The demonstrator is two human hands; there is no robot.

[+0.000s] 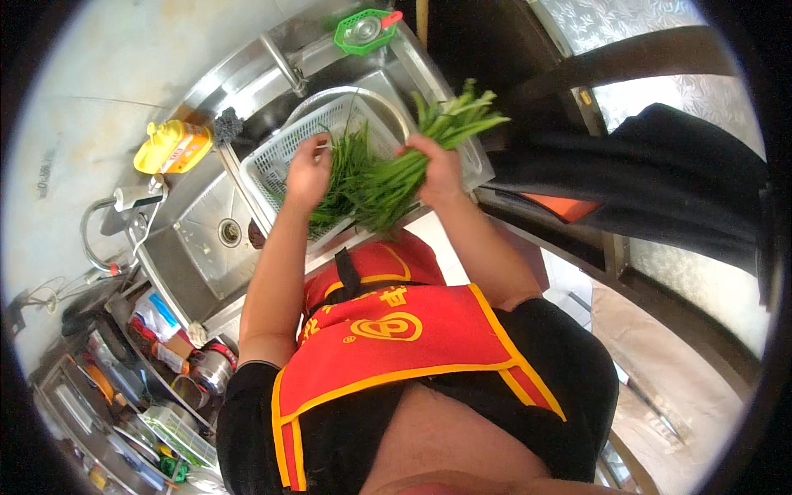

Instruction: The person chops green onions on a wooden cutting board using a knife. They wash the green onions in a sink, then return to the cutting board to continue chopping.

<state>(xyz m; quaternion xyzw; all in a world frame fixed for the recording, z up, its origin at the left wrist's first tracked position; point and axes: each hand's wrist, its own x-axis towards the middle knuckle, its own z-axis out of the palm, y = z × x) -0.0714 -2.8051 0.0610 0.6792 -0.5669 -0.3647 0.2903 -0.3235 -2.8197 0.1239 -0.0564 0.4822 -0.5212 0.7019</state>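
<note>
My right hand (438, 170) is closed around a bunch of long green leafy vegetables (396, 185), their pale ends pointing up and right past the fist. At the left side of a white plastic basket (263, 162), my left hand (310, 173) has its fingers curled, and I cannot tell whether a strand lies between them. More thin green leaves (349, 158) lie in the basket between both hands. The basket rests over a stainless steel sink, with a round metal rim (365, 93) showing behind it.
An empty-looking sink basin (213, 232) with a drain lies left. Behind stand a yellow bottle (173, 147), a dark scrubber (228, 126), a faucet (283, 65) and a green basket (365, 31) holding a red-handled item. Crowded shelves (124, 383) are at lower left; dark cloth (643, 179) hangs right.
</note>
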